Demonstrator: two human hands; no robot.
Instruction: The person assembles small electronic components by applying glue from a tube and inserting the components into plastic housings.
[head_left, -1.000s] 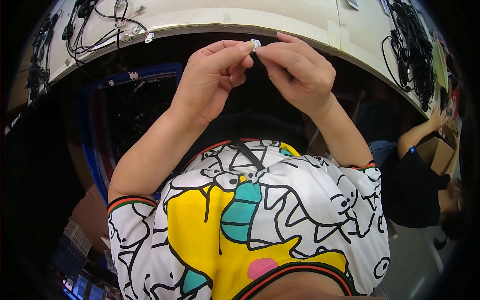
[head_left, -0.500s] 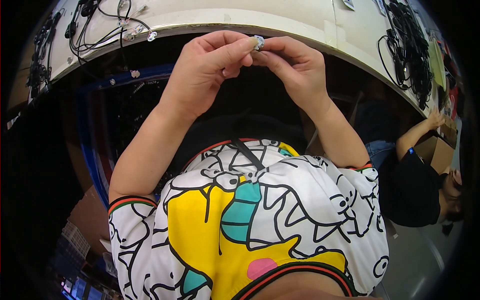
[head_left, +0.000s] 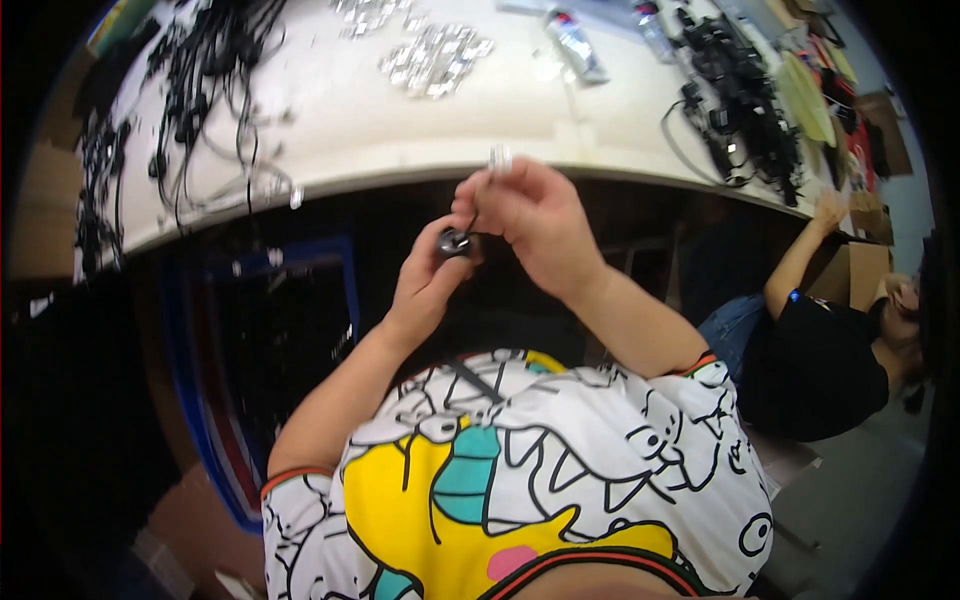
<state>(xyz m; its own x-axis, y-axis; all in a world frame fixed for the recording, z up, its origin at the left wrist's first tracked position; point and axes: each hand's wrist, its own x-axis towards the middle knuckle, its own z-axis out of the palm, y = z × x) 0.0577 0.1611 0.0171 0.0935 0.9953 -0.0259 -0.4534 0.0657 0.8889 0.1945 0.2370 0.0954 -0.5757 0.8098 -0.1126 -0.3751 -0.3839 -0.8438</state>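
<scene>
My left hand [head_left: 428, 280] is closed round a small black rounded part [head_left: 454, 242] with a bright spot on its face. A short stretch of black cable [head_left: 474, 215] rises from beside it into the curled fingers of my right hand [head_left: 540, 228]. Just above the right fingertips a small whitish connector-like piece [head_left: 500, 157] sticks out, blurred. Both hands are close together in front of the table's near edge, the right a little higher and farther away.
On the white table [head_left: 340, 130] lie black cables [head_left: 215, 60] at left, a heap of small silvery parts [head_left: 437, 60], a tube [head_left: 577, 47] and more bundled black cables [head_left: 735, 90] at right. A blue-edged bin [head_left: 190, 380] stands below. Another person [head_left: 810, 360] works at right.
My hands have come nearer and apart from their shared pinch on the small whitish piece. The left now holds the black part, and the view takes in more of the table.
</scene>
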